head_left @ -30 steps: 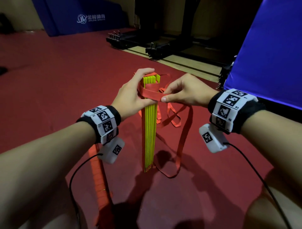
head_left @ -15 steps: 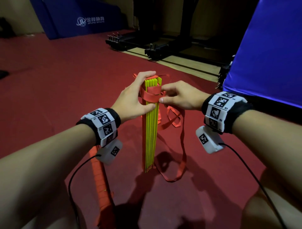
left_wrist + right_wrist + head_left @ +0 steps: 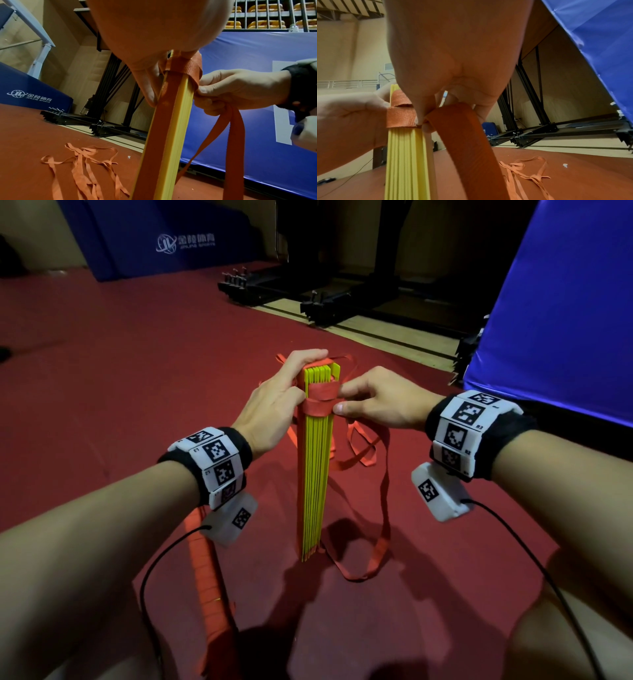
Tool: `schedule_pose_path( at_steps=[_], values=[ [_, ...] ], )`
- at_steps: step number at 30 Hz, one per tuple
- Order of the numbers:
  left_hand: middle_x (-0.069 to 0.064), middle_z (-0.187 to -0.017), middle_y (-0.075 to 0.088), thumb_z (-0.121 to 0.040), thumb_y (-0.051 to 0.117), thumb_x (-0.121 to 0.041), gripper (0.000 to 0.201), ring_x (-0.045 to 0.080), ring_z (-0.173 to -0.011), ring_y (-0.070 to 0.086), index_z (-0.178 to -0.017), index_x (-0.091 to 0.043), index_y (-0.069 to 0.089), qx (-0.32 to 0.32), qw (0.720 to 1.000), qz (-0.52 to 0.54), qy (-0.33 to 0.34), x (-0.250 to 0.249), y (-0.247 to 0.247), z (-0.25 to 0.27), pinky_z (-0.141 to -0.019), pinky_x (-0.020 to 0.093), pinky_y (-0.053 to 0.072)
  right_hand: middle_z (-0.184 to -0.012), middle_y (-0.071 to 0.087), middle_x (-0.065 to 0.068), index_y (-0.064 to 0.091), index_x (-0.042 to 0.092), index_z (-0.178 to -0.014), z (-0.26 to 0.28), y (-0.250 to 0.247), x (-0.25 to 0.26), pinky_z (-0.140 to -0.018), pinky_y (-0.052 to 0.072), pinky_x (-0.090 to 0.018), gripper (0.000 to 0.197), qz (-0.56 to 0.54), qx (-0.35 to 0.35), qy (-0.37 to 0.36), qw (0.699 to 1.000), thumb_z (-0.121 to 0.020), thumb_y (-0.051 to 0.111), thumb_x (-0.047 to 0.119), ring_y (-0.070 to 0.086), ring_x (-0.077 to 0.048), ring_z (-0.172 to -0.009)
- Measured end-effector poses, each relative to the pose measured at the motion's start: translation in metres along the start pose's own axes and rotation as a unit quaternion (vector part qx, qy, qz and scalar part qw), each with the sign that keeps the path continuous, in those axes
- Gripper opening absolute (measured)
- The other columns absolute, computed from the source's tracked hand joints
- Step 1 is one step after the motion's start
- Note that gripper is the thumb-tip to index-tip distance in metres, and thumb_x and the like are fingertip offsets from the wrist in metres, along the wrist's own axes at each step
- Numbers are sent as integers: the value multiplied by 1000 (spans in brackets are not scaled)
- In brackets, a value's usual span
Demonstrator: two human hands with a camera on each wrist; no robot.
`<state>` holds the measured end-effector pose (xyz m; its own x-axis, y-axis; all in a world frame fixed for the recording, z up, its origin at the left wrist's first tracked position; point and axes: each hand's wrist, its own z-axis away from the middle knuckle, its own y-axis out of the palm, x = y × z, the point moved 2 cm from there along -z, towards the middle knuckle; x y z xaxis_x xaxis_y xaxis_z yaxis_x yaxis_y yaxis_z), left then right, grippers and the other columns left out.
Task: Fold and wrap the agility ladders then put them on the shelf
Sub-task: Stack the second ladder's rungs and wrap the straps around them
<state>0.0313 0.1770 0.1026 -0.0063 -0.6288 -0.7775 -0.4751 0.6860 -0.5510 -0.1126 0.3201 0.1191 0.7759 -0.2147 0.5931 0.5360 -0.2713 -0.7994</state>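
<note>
While both hands wrap its top, the stack of stiff yellow plastic rungs [image 3: 317, 470] stands on end at frame centre on the red floor mat [image 3: 102, 378].
Left hand [image 3: 274, 402] clamps the stack's top; right hand [image 3: 380, 402] pinches the limp orange woven strap [image 3: 467, 142]. Likely light, rigid slats that could fan apart; best gripped across the banded top.

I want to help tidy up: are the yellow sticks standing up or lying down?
Standing up. The yellow slats stand on end on the red floor, gripped at the top by the left hand.
</note>
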Motion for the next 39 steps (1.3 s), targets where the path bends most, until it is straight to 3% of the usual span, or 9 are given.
schedule_pose_path(
  at_steps=[7,11,14,17,21,25,28,33,39],
  values=[
    [-15,-129,61,-82,71,-46,73,18,-106,66,-145,-52,34,11,995,-81,53,-6,0,6,-95,52,54,-49,54,17,57,18,-60,-1,-2,-2,-54,34,-10,39,-21,0,10,1000,-98,65,16,47,1,-49],
    [-11,-135,48,-74,86,-37,91,15,-114,59,-150,-42,35,-31,978,-180,102,-5,0,3,-94,48,53,-54,60,14,64,15,-64,1,-4,-1,-58,38,-12,34,-32,7,9,999,-98,66,16,48,2,-53],
    [-8,-134,53,-72,88,-28,90,16,-120,58,-148,-40,41,-13,986,-124,111,-1,1,-3,-98,51,53,-92,75,4,77,12,-102,1,-7,-3,-80,46,-17,14,-24,-6,-1,1000,-95,71,22,61,0,-82],
    [-6,-134,55,-72,90,-17,92,20,-116,64,-146,-43,43,20,992,-71,106,6,-2,-7,-90,49,58,-126,68,5,61,17,-135,-1,-3,-4,-103,44,-17,44,-59,10,-9,998,-93,73,17,61,-1,-118],
    [-3,-135,45,-74,90,-5,99,19,-115,63,-153,-38,41,37,992,-63,105,9,-11,-10,-77,31,60,-125,72,-4,62,7,-131,-8,5,-4,-100,52,-24,41,-123,23,-17,992,-91,74,9,66,-6,-118],
    [1,-145,46,-71,95,-21,119,19,-118,62,-160,-47,21,54,984,-131,106,10,-24,-10,-88,44,61,-99,78,-5,68,10,-104,-8,2,-1,-79,51,-15,28,-126,-13,-12,992,-82,85,17,71,-2,-87],
    [-7,-152,45,-68,95,-38,121,15,-118,61,-160,-50,17,42,975,-193,104,7,-30,-3,-92,50,57,-91,79,-4,65,20,-85,-7,5,5,-79,54,-20,26,-114,-36,-23,993,-76,89,23,74,-13,-87],
    [-20,-152,48,-78,69,-72,87,9,-136,52,-154,-50,31,-1,975,-197,103,-10,-22,10,-108,46,47,-85,78,-7,65,19,-80,-11,8,6,-75,56,-26,28,-114,-52,-9,992,-72,91,25,70,-11,-78],
    [-11,-107,70,-88,70,-43,47,17,-98,68,-133,-34,62,-41,995,-40,77,-14,-14,0,-92,45,56,-77,78,-3,70,14,-78,-12,8,7,-64,47,-15,36,-117,-91,32,988,-64,95,36,68,-3,-68]
  ],
)
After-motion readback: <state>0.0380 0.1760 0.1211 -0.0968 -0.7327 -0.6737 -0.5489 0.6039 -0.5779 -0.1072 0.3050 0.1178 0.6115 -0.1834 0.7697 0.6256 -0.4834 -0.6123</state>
